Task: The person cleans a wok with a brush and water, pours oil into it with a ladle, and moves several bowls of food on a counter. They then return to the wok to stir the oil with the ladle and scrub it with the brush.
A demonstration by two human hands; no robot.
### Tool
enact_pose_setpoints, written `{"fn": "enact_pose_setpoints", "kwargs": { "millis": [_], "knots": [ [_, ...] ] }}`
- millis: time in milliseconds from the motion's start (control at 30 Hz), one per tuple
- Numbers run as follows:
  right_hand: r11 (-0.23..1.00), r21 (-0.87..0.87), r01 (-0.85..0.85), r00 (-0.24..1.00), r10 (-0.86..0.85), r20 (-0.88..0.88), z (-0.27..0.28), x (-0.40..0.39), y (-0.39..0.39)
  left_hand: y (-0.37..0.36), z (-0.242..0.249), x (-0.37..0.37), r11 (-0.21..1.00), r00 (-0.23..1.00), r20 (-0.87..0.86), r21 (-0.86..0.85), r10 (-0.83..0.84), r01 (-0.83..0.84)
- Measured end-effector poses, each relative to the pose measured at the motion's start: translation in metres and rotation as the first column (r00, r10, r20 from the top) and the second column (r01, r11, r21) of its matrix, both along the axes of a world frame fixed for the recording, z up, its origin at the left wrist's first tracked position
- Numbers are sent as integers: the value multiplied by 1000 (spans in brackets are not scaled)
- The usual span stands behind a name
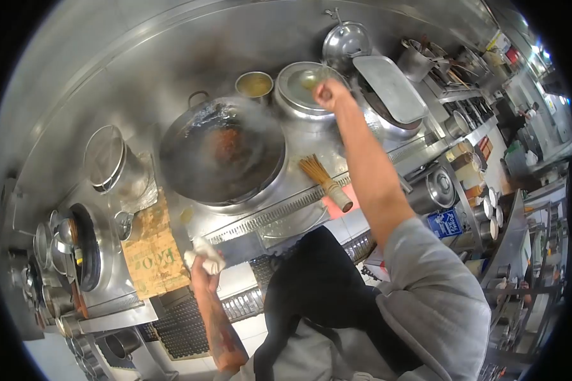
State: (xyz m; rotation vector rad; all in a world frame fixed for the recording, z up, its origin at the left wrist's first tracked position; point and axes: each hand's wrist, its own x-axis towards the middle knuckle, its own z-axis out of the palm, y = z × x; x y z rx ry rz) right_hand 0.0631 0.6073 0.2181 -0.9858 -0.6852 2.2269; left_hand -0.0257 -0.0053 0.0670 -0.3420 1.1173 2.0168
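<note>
My left hand [204, 276] is closed around a folded white cloth [203, 252], near the front edge of the stove. Stretched out to the far side, my right hand [328, 95] is closed above a round metal pot [289, 105] of liquid; what it grips is too blurred to make out. Between my hands, a large dark wok [184, 171] sits on the burner, with a reddish-brown patch of food or sauce [225, 143] in it and steam rising. A bamboo wok brush [324, 181] lies on the steel counter, right of the wok.
A small pot of yellowish liquid [254, 85] stands behind the wok. A metal tray [393, 89] rests at the right. At the left are a strainer on a pot [106, 159], flattened cardboard [151, 251] and another wok [86, 247]. Shelves with containers line the right.
</note>
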Motion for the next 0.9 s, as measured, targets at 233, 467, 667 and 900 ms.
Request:
{"fn": "enact_pose_setpoints", "kwargs": {
  "millis": [233, 467, 667, 900],
  "knots": [
    [776, 346, -526, 810, 335, 481, 15, -10, 53, 30, 14, 22, 991, 989, -73, -50, -125, 122],
    [590, 601, -538, 492, -359, 793, -54, 66, -32, -11, -15, 53, 997, 996, 48, -43, -69, 71],
    [997, 17, -71, 997, 71, 3, -6, 32, 10, 1, 15, 34, 981, 980, 49, 33, -193, 192],
    [696, 386, -605, 726, 283, 626, 79, -2, 11, 108, 34, 37, 982, 972, 195, 156, -133, 103]
  ]
}}
